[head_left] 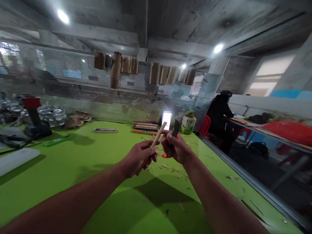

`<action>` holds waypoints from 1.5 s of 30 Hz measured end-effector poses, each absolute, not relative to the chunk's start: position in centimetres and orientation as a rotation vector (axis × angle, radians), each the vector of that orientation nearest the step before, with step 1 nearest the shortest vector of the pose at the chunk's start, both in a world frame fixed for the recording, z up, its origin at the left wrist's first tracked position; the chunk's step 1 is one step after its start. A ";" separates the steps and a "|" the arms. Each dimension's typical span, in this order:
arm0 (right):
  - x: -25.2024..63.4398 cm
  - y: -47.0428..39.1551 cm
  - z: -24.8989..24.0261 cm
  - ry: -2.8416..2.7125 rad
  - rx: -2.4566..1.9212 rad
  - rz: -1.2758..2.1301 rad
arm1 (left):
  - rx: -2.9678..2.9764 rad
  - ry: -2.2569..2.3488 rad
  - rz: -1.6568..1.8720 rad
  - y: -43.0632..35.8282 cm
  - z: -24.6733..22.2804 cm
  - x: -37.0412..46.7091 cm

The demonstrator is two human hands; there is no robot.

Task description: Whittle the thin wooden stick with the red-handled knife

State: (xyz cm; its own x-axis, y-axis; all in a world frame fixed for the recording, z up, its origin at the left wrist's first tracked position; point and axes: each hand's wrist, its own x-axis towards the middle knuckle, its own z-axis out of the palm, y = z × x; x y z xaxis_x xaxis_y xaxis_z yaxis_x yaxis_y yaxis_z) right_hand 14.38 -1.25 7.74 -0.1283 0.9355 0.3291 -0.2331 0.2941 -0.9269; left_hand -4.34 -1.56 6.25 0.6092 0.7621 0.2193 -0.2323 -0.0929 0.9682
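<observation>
Head view: left hand (138,157) closed round pale stick (159,134), right hand (178,148) round dark tool (175,128).

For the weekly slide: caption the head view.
Left hand holds wooden stick, right hand dark tool, over green table with shavings.

- A red-and-black power drill (32,114) is stood left of the left hand (138,157).
- A green-capped bottle (188,124) is placed beyond the right hand (179,148).
- Brown pieces (115,71) are hung on a perforated screen (86,93) beyond both hands.
- A dark-clothed person (218,108) is seated far right of them.
</observation>
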 end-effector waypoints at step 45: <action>12.5 -2.8 7.4 -1.271 -0.544 1.206 | 1.733 0.269 0.758 0.4 6.1 -5.9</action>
